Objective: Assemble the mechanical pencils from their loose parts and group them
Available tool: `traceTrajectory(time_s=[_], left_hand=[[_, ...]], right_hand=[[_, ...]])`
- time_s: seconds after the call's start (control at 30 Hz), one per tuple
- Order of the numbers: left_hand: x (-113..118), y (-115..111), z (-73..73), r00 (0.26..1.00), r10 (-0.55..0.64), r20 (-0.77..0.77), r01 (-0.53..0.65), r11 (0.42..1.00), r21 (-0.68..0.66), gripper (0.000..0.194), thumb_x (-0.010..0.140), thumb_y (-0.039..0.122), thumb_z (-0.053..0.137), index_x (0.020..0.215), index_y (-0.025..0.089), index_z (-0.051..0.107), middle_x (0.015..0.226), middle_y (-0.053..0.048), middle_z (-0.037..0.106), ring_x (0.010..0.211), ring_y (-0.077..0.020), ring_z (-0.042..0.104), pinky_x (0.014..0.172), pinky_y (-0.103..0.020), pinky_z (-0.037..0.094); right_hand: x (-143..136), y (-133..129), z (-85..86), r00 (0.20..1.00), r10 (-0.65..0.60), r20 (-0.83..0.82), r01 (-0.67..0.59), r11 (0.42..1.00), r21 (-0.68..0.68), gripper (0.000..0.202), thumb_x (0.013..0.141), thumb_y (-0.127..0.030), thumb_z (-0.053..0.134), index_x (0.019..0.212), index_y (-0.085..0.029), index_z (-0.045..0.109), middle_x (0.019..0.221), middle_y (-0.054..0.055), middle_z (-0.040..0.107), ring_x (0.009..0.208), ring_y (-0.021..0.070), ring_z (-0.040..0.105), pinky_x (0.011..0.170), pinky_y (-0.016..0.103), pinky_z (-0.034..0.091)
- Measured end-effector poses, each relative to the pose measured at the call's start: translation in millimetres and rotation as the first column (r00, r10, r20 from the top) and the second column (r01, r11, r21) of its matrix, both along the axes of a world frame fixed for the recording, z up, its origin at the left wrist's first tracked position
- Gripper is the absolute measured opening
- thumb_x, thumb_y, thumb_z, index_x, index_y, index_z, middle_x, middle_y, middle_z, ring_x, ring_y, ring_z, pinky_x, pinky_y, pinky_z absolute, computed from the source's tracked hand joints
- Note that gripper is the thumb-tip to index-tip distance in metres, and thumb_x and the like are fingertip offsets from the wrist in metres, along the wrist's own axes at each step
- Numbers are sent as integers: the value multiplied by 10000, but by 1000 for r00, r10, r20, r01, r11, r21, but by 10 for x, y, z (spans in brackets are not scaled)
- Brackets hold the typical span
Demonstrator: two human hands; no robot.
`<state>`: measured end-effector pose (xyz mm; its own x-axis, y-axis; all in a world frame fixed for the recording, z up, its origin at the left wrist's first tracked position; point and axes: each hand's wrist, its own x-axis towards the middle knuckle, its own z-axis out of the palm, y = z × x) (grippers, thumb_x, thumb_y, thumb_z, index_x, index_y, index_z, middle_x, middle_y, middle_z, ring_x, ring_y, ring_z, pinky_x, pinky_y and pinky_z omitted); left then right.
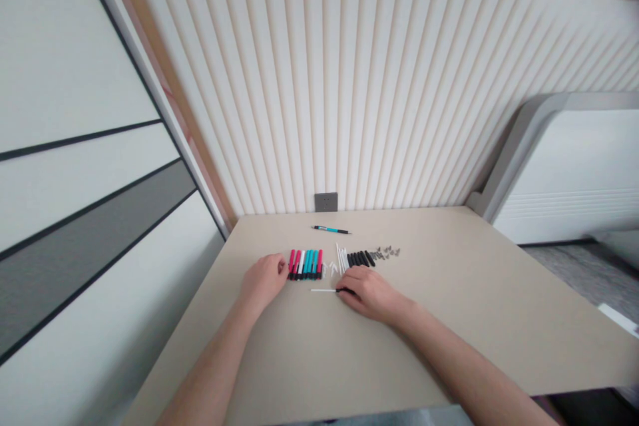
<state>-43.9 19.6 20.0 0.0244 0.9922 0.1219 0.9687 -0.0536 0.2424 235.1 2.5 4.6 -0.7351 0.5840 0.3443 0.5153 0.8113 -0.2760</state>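
Observation:
My right hand [367, 289] is closed on a thin white pen refill [323, 290] with a black grip piece at its end, held level just above or on the table. My left hand [264, 279] has its fingers curled together beside the leftmost of a row of pen barrels [305, 265] in pink, white and teal with black ends. What its fingertips hold, if anything, is hidden. Small clear-white pieces [333, 269] and several white refills [342, 258] lie between the hands. Beyond my right hand are black grips [360, 258] in a row.
Small grey pen parts [387, 253] lie scattered right of the black grips. One whole teal and black pen [331, 229] lies farther back on the beige table [299, 359]. Behind it stand a ribbed wall with a dark socket [326, 202] and, at right, a white headboard [574, 173].

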Motion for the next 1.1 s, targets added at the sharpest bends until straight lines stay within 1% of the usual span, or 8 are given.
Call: traceTrajectory(time_s=[0.07,0.17,0.27,0.4,0.63,0.9,1.0,1.1], left_hand=[[48,-18,51,997,-64,48,59,993,100,214,906,295,465,851,202,649,823,-61,672,754,-193,619,668,-270,426],[167,-78,107,925,-345,159,307,926,220,261,950,336,428,1011,204,645,944,-67,663,838,-182,615,758,-277,458],[308,-145,80,790,-579,201,541,813,215,258,957,340,449,1062,215,649,968,-67,660,892,-180,612,815,-284,467],[414,-162,-31,709,-688,155,666,726,171,247,960,334,467,1025,218,675,918,-57,662,875,-176,613,779,-276,475],[307,-95,-8,790,-613,23,596,775,209,293,986,309,408,952,206,681,885,-58,666,847,-179,602,800,-310,457],[172,-18,19,886,-464,-9,449,853,265,297,984,299,397,942,202,675,918,-69,671,871,-187,599,833,-321,466],[157,-14,25,910,-414,31,389,876,284,306,991,300,374,989,203,664,959,-68,667,899,-182,601,846,-310,468],[192,-32,24,906,-423,12,404,874,272,316,993,308,370,945,198,662,918,-64,658,883,-184,601,830,-305,468]], right_hand=[[-1,1,-1,999,-35,-4,35,999,3,135,921,-215,500,975,-187,621,865,47,634,817,166,575,765,285,405],[-3,1,1,996,-82,-18,82,997,6,130,918,-209,500,978,-185,613,863,48,624,802,163,577,750,278,410],[-7,-3,11,995,-94,-42,94,996,-10,136,923,-209,497,1010,-190,599,895,49,623,810,160,582,749,273,421],[-8,-10,30,993,-74,-93,72,997,-22,138,923,-202,497,1026,-185,588,937,64,625,865,169,589,787,278,442],[20,7,13,995,-88,-49,87,996,-22,314,877,-119,481,1160,-196,594,945,62,608,856,166,592,780,269,460],[51,53,-50,972,-229,-48,228,973,-24,231,906,-171,479,1051,-190,658,921,56,615,802,150,605,735,252,464],[36,37,-51,989,-148,-29,147,989,-13,215,892,-170,510,1039,-201,664,889,51,629,831,162,603,765,263,457],[9,9,-44,999,-38,-8,38,999,-14,214,897,-176,523,1053,-218,663,885,49,641,861,169,597,800,276,446]])
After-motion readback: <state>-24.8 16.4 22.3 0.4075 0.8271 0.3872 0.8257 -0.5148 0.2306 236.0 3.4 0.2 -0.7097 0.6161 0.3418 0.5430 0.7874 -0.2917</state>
